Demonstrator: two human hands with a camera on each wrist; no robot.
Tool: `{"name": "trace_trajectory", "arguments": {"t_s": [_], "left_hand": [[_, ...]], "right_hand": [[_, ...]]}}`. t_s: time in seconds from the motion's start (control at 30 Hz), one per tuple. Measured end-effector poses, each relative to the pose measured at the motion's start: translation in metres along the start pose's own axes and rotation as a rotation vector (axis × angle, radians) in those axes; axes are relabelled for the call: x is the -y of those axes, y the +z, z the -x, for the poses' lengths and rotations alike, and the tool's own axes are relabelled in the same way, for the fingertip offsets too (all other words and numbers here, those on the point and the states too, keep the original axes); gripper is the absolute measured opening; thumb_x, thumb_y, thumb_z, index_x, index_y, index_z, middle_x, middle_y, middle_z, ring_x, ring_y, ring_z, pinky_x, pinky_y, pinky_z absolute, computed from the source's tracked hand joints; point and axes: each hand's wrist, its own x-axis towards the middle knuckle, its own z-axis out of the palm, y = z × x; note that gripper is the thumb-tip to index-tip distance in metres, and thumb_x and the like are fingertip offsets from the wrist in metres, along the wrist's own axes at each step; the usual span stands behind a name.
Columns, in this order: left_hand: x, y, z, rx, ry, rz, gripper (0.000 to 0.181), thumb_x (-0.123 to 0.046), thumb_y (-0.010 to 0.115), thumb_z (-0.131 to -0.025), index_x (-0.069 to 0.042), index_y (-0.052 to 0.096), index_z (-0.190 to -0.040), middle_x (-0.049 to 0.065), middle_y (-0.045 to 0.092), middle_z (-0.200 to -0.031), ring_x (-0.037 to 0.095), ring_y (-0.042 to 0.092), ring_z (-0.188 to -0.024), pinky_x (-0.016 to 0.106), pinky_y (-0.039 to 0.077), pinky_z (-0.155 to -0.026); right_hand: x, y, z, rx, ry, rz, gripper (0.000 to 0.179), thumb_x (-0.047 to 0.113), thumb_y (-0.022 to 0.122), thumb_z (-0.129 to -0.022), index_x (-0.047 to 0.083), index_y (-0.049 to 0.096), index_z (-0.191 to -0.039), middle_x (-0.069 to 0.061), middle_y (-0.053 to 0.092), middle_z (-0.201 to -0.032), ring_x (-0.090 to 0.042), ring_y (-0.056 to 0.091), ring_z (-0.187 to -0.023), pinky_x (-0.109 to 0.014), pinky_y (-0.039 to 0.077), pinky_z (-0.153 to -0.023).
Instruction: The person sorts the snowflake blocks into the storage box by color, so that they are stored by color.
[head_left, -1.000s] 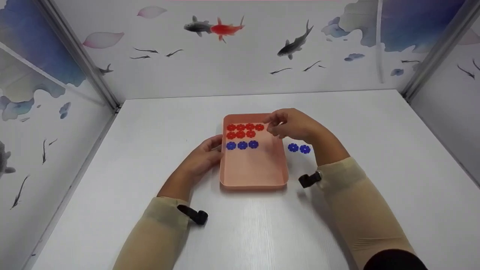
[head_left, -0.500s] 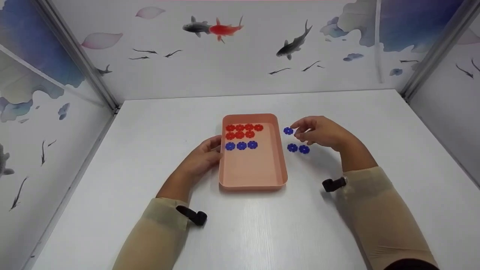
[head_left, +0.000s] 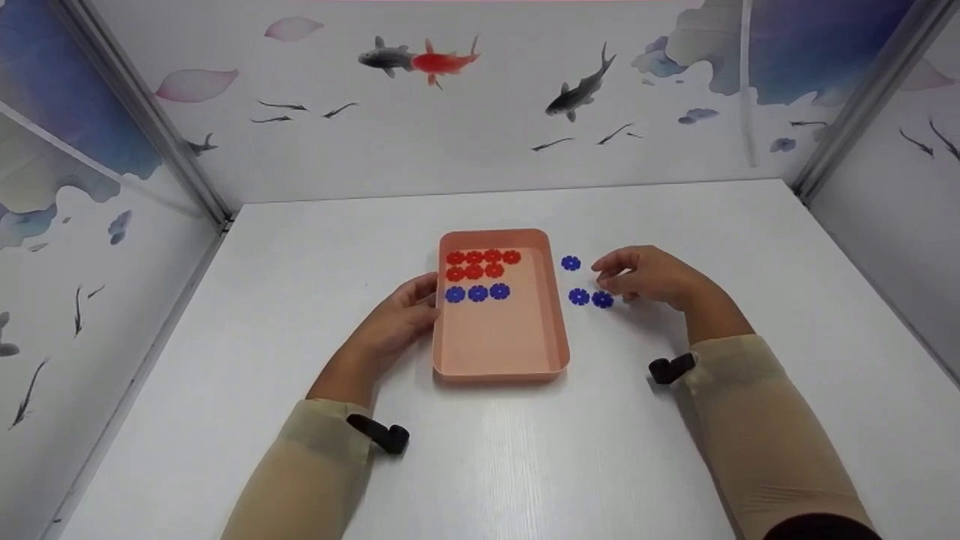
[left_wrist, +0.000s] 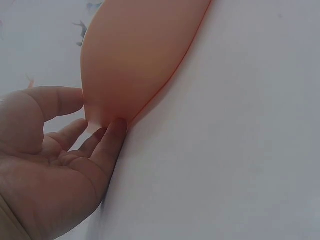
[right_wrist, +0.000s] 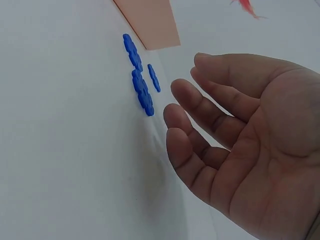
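Note:
A salmon-pink tray (head_left: 501, 345) lies on the white table. Inside it, toward the back, are two rows of red flower-shaped plastic discs (head_left: 474, 271), with a row of three blue ones (head_left: 478, 293) in front. My left hand (head_left: 401, 319) touches the tray's left side; in the left wrist view its fingertips rest against the outer wall (left_wrist: 135, 55). To the right of the tray, my right hand (head_left: 649, 276) hovers with loosely bent fingers and nothing between them. A single blue disc (head_left: 571, 263) lies left of its fingertips, and two more (head_left: 579, 297) lie side by side nearer me.
White panels (head_left: 450, 135) printed with fish and lotus patterns enclose the table (head_left: 315, 247) at the back and sides. A black wrist-camera mount sits on each sleeve, the right one (head_left: 670, 368) sticking out toward the tray.
My right hand has moved from over the tray's back right corner out to the right, uncovering the single blue disc, and now stands slightly apart from it. My left hand stays at the tray.

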Motion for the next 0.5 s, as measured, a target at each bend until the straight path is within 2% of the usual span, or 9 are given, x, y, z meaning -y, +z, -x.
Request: {"name": "trace_trajectory", "arguments": {"t_s": [0.23,0.5], "left_hand": [[0.001,-0.001,0.000,0.007,-0.003,-0.014,0.067,-0.013,0.072,-0.099,-0.032,0.047,-0.158,-0.008,0.051,-0.163,0.016,0.050,-0.152,0.038,0.047,-0.124],[0.001,-0.001,0.000,-0.002,-0.005,-0.022,0.069,-0.013,0.072,-0.098,-0.032,0.047,-0.160,-0.010,0.050,-0.163,0.016,0.048,-0.154,0.038,0.046,-0.125]], "right_hand": [[-0.012,0.002,-0.004,0.050,-0.061,0.015,0.037,0.016,0.072,-0.099,0.022,0.070,-0.135,-0.006,0.071,-0.134,-0.026,0.062,-0.118,-0.031,0.054,-0.095],[-0.011,0.006,-0.005,0.035,-0.033,0.065,0.043,0.007,0.075,-0.093,0.025,0.071,-0.131,-0.004,0.068,-0.132,-0.028,0.056,-0.118,-0.038,0.050,-0.100]]}}
